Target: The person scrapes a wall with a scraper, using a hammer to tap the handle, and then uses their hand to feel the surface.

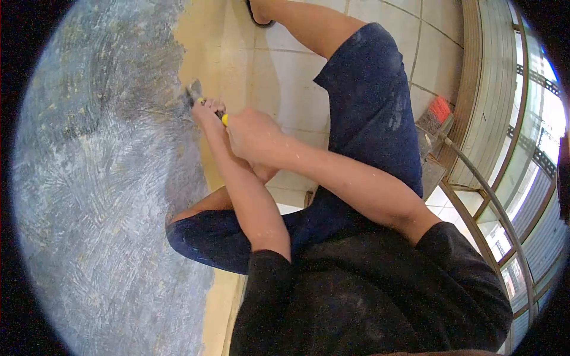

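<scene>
Your two hands are both closed on one scraper, yellow and black at the handle. The left hand sits forward near the blade; the right hand wraps the rear of the handle. The blade meets the wall at the border where grey combed plaster gives way to the bare yellow strip.

Judgement: you are scraping or spreading along the plaster's edge, mid-stroke. The next pass calls for a flat blade and steady two-handed pressure held along that ragged border.

Room: away from the scraper across the plaster, the wall face is open. On the other side of the scraper your knees crowd close and limit elbow travel. Beyond the knees, on the tiled floor, stands an orange-topped block by a metal railing; keep clear of both.
</scene>
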`<action>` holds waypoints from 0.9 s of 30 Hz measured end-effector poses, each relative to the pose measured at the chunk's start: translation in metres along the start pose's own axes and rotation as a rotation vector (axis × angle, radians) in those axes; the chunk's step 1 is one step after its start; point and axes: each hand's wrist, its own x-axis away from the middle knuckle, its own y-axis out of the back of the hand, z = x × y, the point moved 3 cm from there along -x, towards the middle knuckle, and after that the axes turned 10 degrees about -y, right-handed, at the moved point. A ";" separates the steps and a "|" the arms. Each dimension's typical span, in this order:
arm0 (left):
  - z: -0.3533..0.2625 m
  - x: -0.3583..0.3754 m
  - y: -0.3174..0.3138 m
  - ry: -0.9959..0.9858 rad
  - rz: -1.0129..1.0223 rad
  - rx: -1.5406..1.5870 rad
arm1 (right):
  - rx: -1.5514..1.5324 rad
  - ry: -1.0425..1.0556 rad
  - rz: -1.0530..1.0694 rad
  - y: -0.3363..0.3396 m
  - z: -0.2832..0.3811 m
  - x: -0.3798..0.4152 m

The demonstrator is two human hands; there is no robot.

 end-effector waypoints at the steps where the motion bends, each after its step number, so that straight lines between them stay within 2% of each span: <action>1: -0.012 0.018 -0.019 0.041 -0.151 -0.036 | -0.002 0.005 0.001 0.005 0.000 -0.002; 2: -0.019 0.030 -0.025 0.079 -0.307 -0.069 | 0.024 0.010 0.017 0.008 0.000 -0.004; 3: -0.013 0.026 -0.026 0.075 -0.319 -0.070 | 0.049 0.011 0.039 0.006 -0.002 -0.005; 5: 0.006 0.013 -0.037 0.015 -0.162 -0.134 | 0.029 -0.010 0.022 -0.005 -0.013 -0.023; 9: 0.002 -0.001 -0.016 0.119 -0.156 -0.137 | -0.038 -0.022 -0.029 0.009 -0.002 -0.011; 11: -0.012 0.014 0.000 0.121 -0.116 0.192 | -0.040 0.013 -0.026 0.007 0.005 0.006; 12: -0.014 0.016 -0.010 0.117 -0.116 0.196 | -0.026 0.050 -0.017 0.006 0.007 0.008; 14: -0.018 0.031 -0.026 0.001 -0.119 -0.136 | -0.035 0.033 -0.011 0.009 0.000 -0.006; 17: 0.007 -0.004 -0.027 0.144 -0.132 -0.135 | -0.036 0.002 -0.015 0.000 -0.008 -0.016; 20: -0.018 0.022 -0.028 0.096 -0.168 0.023 | -0.040 0.030 -0.035 0.009 -0.001 0.003; 23: -0.034 0.047 -0.028 0.001 -0.197 -0.078 | -0.034 0.046 -0.034 0.014 0.011 0.010; 27: -0.019 0.037 -0.030 -0.079 -0.165 -0.053 | 0.006 0.022 -0.026 0.008 -0.005 -0.004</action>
